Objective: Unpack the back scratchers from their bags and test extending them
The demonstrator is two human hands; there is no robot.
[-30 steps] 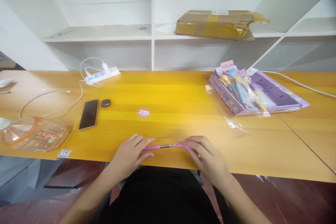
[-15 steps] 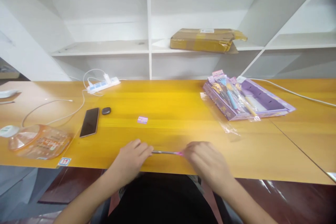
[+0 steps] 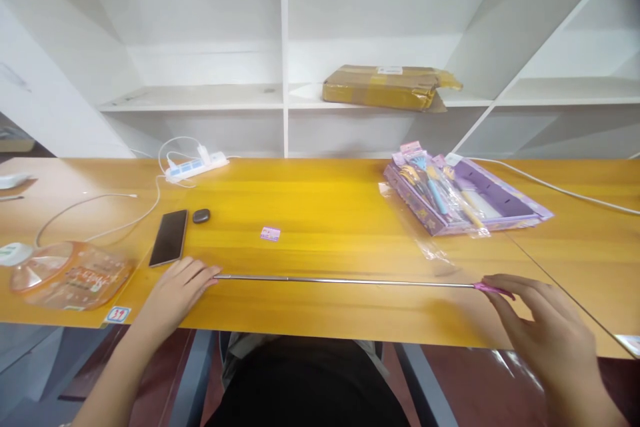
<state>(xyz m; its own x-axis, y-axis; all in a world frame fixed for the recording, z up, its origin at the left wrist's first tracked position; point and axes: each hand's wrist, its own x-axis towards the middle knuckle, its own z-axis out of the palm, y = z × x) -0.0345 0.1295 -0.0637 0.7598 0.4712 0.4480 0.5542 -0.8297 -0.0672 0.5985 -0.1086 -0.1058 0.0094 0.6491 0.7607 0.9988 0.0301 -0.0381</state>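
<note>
A telescopic back scratcher [image 3: 350, 281] stretches level across the front of the table, its thin metal rod drawn out long. My left hand [image 3: 175, 293] is closed around one end, hiding most of that handle. At the other end, my right hand [image 3: 543, 320] pinches the pink head between thumb and fingers. Several similar scratchers [image 3: 437, 193] in clear wrappers lie in the left part of a purple display box [image 3: 505, 197] at the back right. Beyond the rod, a small pink-and-white card [image 3: 271, 233] rests on the wood.
A phone [image 3: 169, 237] and a small black case [image 3: 201, 215] lie beyond my left hand. Left of them are an orange-tinted plastic bottle [image 3: 75, 273] on its side and a white power strip [image 3: 197, 167] with cables. A taped carton [image 3: 385, 88] sits on the shelf.
My hands have moved far apart, left hand leftward and right hand rightward. Between them the back scratcher's rod has lengthened from a short piece to a long one. The camera view has tilted up.
</note>
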